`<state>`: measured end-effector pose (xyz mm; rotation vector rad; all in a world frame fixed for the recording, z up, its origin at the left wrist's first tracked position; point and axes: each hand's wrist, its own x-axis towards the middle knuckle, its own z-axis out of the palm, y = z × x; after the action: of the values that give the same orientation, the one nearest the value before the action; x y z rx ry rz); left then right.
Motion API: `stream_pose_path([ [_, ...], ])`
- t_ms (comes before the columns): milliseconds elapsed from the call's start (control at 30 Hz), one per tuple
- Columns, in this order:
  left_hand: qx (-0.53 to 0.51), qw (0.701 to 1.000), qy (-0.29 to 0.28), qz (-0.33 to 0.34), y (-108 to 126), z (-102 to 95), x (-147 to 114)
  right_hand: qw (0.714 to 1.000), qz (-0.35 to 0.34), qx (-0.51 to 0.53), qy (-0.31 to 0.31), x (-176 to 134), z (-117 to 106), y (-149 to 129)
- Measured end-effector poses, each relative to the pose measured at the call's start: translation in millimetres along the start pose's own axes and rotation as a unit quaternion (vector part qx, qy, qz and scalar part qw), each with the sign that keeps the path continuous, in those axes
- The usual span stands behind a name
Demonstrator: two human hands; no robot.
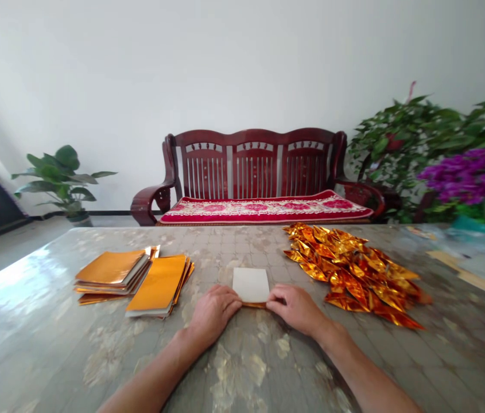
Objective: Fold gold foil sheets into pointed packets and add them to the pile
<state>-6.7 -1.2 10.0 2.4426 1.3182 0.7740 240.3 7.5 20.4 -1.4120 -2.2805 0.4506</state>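
A sheet of foil paper point(251, 282) lies white side up on the table in front of me. Along its near edge runs a narrow folded strip that shows gold. My left hand point(216, 310) pinches the near left corner of the sheet, and my right hand point(296, 307) pinches the near right corner. Both hands rest on the table with fingers closed. To the left sit two stacks of gold foil sheets, a farther stack point(111, 268) and a nearer stack point(158, 285), side by side. On the right spreads a heap of folded gold foil pieces point(349, 267), pointed at their ends.
The table point(108, 361) has a patterned, glossy cover. Clear plastic and papers point(478, 267) lie at its right edge, near purple flowers point(478, 175) and leafy plants. Behind the table stands a wooden bench point(255, 166) with a red cover. A potted plant point(63, 178) stands at left.
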Motion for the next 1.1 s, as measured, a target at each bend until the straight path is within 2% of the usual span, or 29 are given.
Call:
stream_pose_path([
  [200, -0.061, 0.993, 0.033, -0.094, -3.4, 6.0, 1.6, 0.999, 0.017, -0.031, 0.011, 0.9, 7.8, -1.2],
  [333, -0.049, 0.987, 0.03, -0.151, -3.0, 6.9, 2.5, 0.999, 0.023, -0.044, 0.01, 1.6, 11.3, -0.6],
  [667, -0.025, 0.98, -0.002, -0.195, -1.7, 4.4, 4.6, 0.999, -0.019, -0.025, 0.007, 5.4, 12.2, 0.9],
  [900, -0.012, 0.973, 0.015, -0.228, -2.8, 1.7, 3.1, 0.999, 0.025, -0.044, 0.019, 7.3, 15.5, 0.2],
  [1100, 0.029, 0.978, 0.012, -0.205, -2.1, 0.3, 4.2, 0.995, 0.056, -0.077, 0.027, 8.7, 16.9, -5.3],
])
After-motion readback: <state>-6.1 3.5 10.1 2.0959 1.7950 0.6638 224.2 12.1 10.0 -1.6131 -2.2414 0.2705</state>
